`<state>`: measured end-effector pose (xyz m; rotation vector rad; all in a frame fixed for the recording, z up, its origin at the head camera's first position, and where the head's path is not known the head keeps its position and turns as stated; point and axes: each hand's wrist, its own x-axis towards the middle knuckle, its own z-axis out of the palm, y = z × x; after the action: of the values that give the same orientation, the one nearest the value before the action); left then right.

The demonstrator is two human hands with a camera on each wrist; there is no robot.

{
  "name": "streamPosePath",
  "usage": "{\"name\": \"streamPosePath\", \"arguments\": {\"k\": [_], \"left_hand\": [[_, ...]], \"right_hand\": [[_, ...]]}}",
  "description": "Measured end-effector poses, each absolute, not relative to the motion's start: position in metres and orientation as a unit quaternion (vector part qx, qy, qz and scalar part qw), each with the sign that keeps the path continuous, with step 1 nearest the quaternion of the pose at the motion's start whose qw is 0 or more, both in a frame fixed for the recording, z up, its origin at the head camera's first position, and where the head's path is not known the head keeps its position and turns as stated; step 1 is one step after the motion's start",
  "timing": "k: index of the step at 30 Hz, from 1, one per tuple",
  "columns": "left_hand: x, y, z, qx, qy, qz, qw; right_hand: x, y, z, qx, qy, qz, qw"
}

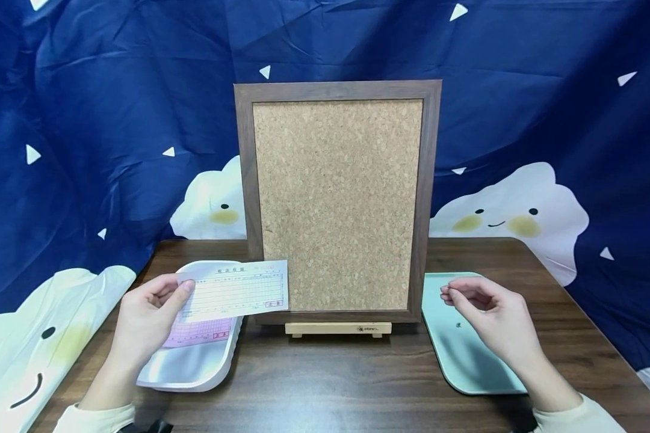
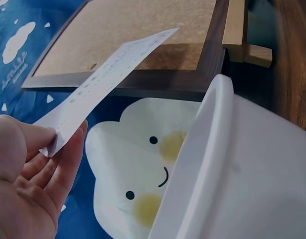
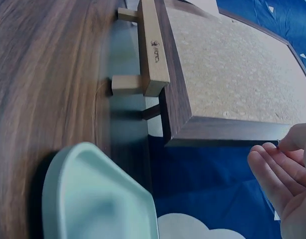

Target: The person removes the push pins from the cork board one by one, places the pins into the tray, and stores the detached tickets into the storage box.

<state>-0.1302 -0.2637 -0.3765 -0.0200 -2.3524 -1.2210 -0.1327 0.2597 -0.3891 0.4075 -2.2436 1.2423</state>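
My left hand [image 1: 148, 316] pinches a white printed receipt slip [image 1: 235, 291] by its left end, between thumb and fingers. The slip is held above the white tray [image 1: 208, 379], its right end overlapping the corkboard's [image 1: 338, 204] lower left corner in the head view. A pink slip [image 1: 197, 334] lies in that tray, partly covered by the white one. Above the mint green tray [image 1: 449, 373], my right hand [image 1: 493, 316] has thumb and forefinger together on a tiny dark pin [image 3: 278, 143], mostly hidden by the fingertips. Another small green pin [image 1: 458, 325] lies in the green tray.
The dark-framed corkboard leans upright on a light wooden stand [image 1: 338, 328] at the middle of the brown wooden table [image 1: 330, 385]. A blue curtain [image 1: 330, 36] with clouds and white triangles hangs behind it.
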Motion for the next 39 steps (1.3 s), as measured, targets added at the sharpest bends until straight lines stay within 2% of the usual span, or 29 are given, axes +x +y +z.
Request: {"name": "streamPosePath", "arguments": {"k": [19,39], "left_hand": [[-0.122,-0.288,-0.382,0.034,-0.875,-0.433,0.211],[-0.115,-0.310,-0.393,0.039,-0.865,-0.444,0.230]], "right_hand": [[-0.124,0.279,-0.394,0.138,-0.837,0.452,0.277],[-0.119,0.301,-0.408,0.123,-0.843,0.452,0.265]]}}
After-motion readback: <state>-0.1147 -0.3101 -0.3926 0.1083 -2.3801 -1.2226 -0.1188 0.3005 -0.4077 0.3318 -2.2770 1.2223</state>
